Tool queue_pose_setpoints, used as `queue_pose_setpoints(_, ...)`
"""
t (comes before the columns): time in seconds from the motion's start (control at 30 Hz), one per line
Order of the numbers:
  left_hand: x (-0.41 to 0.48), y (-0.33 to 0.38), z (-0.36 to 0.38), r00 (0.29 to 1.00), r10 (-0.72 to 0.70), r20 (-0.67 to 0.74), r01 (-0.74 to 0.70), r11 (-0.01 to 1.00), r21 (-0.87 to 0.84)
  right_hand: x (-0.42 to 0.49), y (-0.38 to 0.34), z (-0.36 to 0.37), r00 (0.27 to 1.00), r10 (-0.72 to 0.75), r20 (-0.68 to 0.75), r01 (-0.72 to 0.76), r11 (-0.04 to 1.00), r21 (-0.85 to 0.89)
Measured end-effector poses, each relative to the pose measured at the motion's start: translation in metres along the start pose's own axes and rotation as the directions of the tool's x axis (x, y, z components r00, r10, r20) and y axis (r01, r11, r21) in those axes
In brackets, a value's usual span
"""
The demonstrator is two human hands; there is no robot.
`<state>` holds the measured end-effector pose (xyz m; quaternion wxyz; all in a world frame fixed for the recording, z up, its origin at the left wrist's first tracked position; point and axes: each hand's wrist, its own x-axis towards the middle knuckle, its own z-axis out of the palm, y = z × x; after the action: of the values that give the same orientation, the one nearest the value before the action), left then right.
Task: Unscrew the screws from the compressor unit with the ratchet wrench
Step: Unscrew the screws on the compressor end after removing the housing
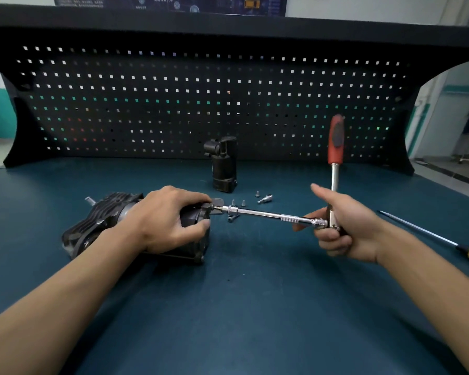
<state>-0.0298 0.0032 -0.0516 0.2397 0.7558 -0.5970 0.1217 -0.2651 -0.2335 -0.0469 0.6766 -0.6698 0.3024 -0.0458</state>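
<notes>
On the bench (255, 307), left hand (168, 217) gripping compressor unit (103, 215), right hand (355, 231) clasping ratchet wrench (335, 150)

Left hand (163, 220) grips compressor unit (92, 226) lying on blue table (255, 307). Right hand (347, 228) holds ratchet wrench (335, 150) at its head, red handle upright, extension bar (266, 213) level, tip at unit's end. Loose screws (243, 203) on table just behind bar.
</notes>
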Motion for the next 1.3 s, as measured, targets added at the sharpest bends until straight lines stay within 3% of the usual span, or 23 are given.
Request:
queue_pose_setpoints(0.2, -0.002, 0.003, 0.001, 0.997, 0.019, -0.077, -0.018, 1.000, 0.008, 0.002, 0.000, 0.001, 0.990, 0.117, 0.083, -0.132, 0.970, 0.204)
queue_pose_setpoints(0.33, -0.003, 0.005, 0.001, 0.993, 0.001, -0.114, 0.000, 1.000, 0.009, 0.005, 0.003, 0.004, 0.996, 0.090, -0.007, -0.087, 0.983, 0.163)
queue_pose_setpoints(0.47, -0.003, 0.003, 0.001, 0.993, -0.014, -0.117, 0.015, 1.000, 0.009, 0.008, 0.006, 0.006, 0.983, -0.107, -0.152, 0.117, 0.992, 0.056)
queue_pose_setpoints(0.67, -0.002, 0.002, 0.001, 0.993, -0.014, -0.121, 0.014, 1.000, -0.004, 0.004, 0.006, 0.008, 0.893, -0.391, -0.221, 0.379, 0.920, -0.094)
queue_pose_setpoints(0.83, -0.001, 0.002, 0.001, 0.991, -0.001, -0.134, -0.001, 1.000, -0.017, 0.002, 0.007, 0.001, 0.731, -0.660, -0.173, 0.515, 0.700, -0.495)
queue_pose_setpoints(1.03, -0.002, 0.001, 0.001, 0.988, 0.000, -0.153, -0.003, 1.000, -0.020, 0.002, 0.010, -0.004, 0.547, -0.835, -0.066, 0.603, 0.448, -0.660)
queue_pose_setpoints(1.17, -0.002, 0.001, 0.002, 0.988, -0.005, -0.157, 0.001, 1.000, -0.028, 0.001, 0.011, -0.009, 0.471, -0.879, -0.077, 0.506, 0.340, -0.793)
queue_pose_setpoints(1.3, -0.002, 0.003, 0.002, 0.985, -0.001, -0.175, -0.002, 1.000, -0.019, -0.001, 0.008, -0.013, 0.472, -0.879, 0.073, 0.387, 0.132, -0.913)
